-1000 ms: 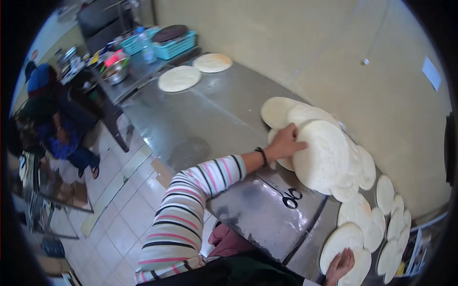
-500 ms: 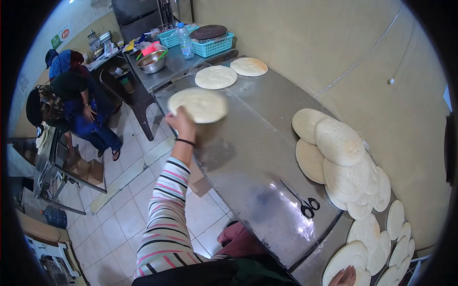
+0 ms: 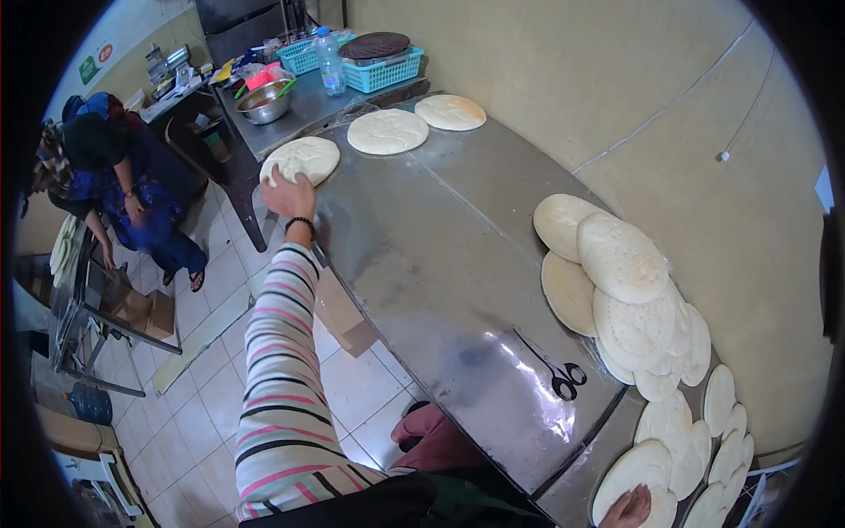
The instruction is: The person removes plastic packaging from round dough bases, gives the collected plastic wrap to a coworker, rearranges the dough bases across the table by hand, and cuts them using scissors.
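Observation:
At the far left corner of the metal table (image 3: 422, 264), my left hand (image 3: 289, 195) has its fingers spread on the near edge of a round flatbread (image 3: 304, 160) that lies flat. Two more flatbreads (image 3: 387, 132) lie just beyond it in a row. My right hand (image 3: 627, 509) rests on a flatbread (image 3: 632, 475) at the bottom right, its fingers partly cut off by the frame. A heap of overlapping flatbreads (image 3: 623, 257) lies along the wall. Black-handled scissors (image 3: 563, 378) lie in the middle right of the table.
On a back counter stand a metal bowl (image 3: 264, 102), a water bottle (image 3: 330, 63) and turquoise baskets (image 3: 384, 72). A brown chair (image 3: 211, 163) is beside the table's left end. Two people (image 3: 123, 167) bend over a rack at the left. Cardboard boxes (image 3: 348, 317) lie below the table edge.
My left hand took a flatbread from the heap, carried it left across the table, and it now lies at the far left corner. My right hand has stayed on the bread at the bottom right.

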Demonstrator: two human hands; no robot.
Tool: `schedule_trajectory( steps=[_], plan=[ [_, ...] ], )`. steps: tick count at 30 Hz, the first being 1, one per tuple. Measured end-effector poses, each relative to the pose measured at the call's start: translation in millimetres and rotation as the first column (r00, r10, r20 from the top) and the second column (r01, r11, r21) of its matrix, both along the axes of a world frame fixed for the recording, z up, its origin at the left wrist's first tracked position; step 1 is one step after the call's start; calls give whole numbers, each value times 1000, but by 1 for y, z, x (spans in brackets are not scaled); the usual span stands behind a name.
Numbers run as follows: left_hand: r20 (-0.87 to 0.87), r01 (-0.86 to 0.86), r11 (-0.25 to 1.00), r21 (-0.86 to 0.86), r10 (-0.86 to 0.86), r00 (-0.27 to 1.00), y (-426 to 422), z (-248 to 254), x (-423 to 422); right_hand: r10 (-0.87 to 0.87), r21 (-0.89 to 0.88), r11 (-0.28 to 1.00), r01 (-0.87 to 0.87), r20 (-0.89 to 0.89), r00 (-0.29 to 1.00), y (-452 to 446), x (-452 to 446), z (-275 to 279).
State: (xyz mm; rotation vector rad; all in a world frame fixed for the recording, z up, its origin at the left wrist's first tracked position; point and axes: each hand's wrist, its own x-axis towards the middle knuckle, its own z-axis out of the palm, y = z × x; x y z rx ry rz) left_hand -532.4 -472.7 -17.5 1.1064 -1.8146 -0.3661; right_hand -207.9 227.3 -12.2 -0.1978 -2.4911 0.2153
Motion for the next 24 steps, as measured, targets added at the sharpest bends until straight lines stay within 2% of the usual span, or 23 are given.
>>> schedule_trajectory(
  steps=[1,2,3,4,8,10,12,13,14,15,16,17,18,20,21,23,24],
  plan=[
    [165,10,979,-202,24,986,-13,-11,-6,-2,1,1000,2,2,1000,0,1,1],
    [167,5,979,-203,30,986,-20,-25,-12,9,48,999,-9,4,1000,0,1,2],
    [369,136,988,-77,-98,924,-16,-26,-11,25,95,995,-25,6,1000,0,-2,2],
    [535,236,969,75,-239,810,-13,-26,-11,36,93,995,-37,6,999,3,-3,-2],
    [578,277,952,128,-298,759,18,-16,-18,-18,-9,1000,18,-20,1000,5,0,-5],
    [576,298,951,77,-286,766,31,-21,-20,-52,-28,998,52,3,999,1,0,0],
    [587,292,956,24,-250,770,39,-22,-23,-11,-26,1000,12,40,999,10,3,-7],
    [557,321,947,-5,-264,787,35,-24,-25,-115,-98,987,124,93,989,16,6,-26],
    [590,335,942,19,-281,757,32,-26,-28,-127,-24,991,131,126,984,28,14,-35],
    [585,371,929,11,-306,751,26,-31,-33,-120,-119,985,126,59,991,24,13,-36],
    [578,400,915,55,-355,734,16,-37,-41,-128,-97,986,134,62,990,22,12,-33],
    [541,386,906,172,-415,731,4,-46,-53,-132,-140,981,138,46,990,20,11,-33],
    [517,339,930,146,-363,775,22,-47,-62,-159,-74,984,163,60,985,16,10,-27],
    [455,240,966,101,-259,852,60,-47,-78,-164,-48,984,169,85,983,8,6,-15],
    [387,342,934,101,-353,852,104,-31,-74,-212,-51,975,216,73,974,7,6,-13],
    [308,482,871,95,-486,818,166,-24,-81,-168,-60,983,171,52,984,6,6,-13],
    [113,785,544,298,-836,537,195,-27,-90,-170,-108,979,172,21,985,6,6,-15]
  ],
)
